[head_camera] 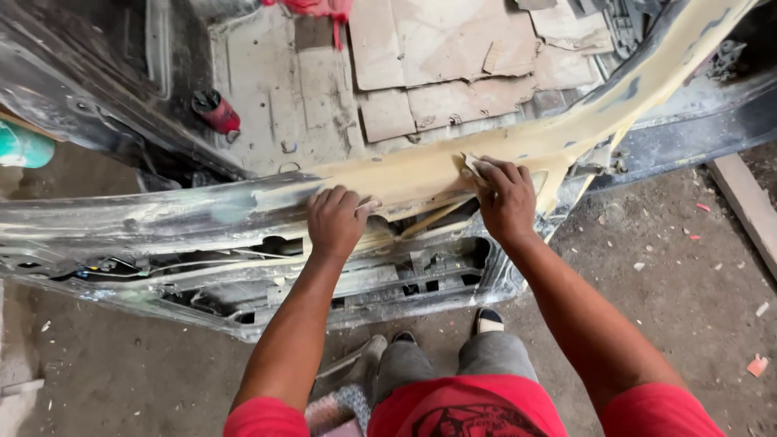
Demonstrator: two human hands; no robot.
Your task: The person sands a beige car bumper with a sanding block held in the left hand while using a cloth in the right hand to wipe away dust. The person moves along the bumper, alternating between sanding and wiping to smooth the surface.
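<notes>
**Across the filler-coated door panel, both hands press down**

Over the stripped car door point(243, 243), seen from the head camera, the person's two bare hands work along the yellowish band of body filler point(518, 146) that runs from the middle of the door up toward the upper right. The right hand point(506, 198) lies flat on the filler, fingers point(495, 171) bent and closed over a small pale piece of sandpaper point(472, 166); only its corner pokes out past the fingertips on the left, the rest hidden under the palm. The left hand point(336, 220) sits just beside it, curled into a loose fist with knuckles up, resting on the door's edge where filler meets grey metal; whether it holds anything I cannot tell. Beyond the door lie flattened cardboard sheets point(437, 57) and a red spray can point(217, 112). Below, the dirt floor point(672, 283) is scattered with chips, a wooden plank point(749, 206) at the right edge
</notes>
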